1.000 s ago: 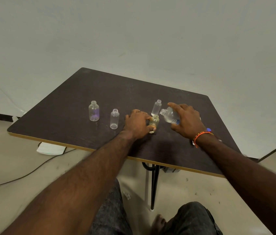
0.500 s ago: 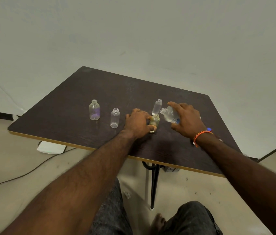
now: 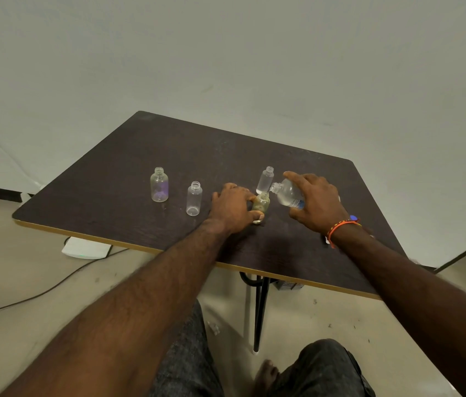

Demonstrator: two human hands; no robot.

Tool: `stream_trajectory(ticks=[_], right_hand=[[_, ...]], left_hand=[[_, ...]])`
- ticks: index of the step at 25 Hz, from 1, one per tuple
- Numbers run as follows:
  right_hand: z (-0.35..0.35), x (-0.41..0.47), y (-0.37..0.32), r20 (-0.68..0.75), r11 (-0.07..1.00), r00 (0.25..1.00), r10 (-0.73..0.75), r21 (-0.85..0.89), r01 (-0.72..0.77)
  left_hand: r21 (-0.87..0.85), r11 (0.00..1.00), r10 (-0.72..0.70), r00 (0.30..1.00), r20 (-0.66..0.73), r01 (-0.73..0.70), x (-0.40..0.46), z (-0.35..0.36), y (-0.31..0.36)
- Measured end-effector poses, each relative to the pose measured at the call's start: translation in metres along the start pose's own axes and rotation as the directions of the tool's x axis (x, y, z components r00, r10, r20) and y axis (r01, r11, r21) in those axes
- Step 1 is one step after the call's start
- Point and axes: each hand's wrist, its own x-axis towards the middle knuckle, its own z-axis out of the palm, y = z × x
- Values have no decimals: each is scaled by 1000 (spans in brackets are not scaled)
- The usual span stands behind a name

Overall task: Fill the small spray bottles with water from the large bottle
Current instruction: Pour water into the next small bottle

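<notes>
Tilting large bottle (image 3: 287, 194), fingers (image 3: 250, 198) gripping small bottle (image 3: 261, 202)

Nothing here can be read. The large bottle (image 3: 288, 194) that your right hand (image 3: 316, 204) holds tilted carries a label with a blue edge, but your fingers cover most of it and what shows is too small and blurred to make out any word or brand. The small bottles on the tabletop (image 3: 128, 173), the two on the left (image 3: 159, 184) (image 3: 194, 198), the one at the back (image 3: 265, 179) and the greenish one (image 3: 261, 202) your left hand (image 3: 233, 207) grips, bear no print that can be seen. Your wristband (image 3: 340, 228) shows only colours, no lettering.
</notes>
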Motion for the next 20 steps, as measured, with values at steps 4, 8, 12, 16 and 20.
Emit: stream_trajectory(ticks=[4, 8, 12, 16, 20], right_hand=[[-1, 0, 0, -4, 1000, 1000, -2, -2, 2], [0, 1, 0, -1, 1000, 1000, 0, -7, 0], [-1, 2, 1, 1, 1000, 1000, -1, -15, 1], [-1, 2, 0, -2, 1000, 1000, -9, -23, 8], [-1, 2, 1, 1, 1000, 1000, -4, -26, 4]], left_hand=[[8, 1000, 6, 1000, -10, -6, 0, 1, -1], [8, 1000, 4, 1000, -9, -4, 0, 0, 0], [9, 1000, 6, 1000, 1, -6, 0, 0, 0], [19, 1000, 6, 1000, 4, -6, 0, 0, 0], [19, 1000, 6, 1000, 3, -6, -1, 0, 0]])
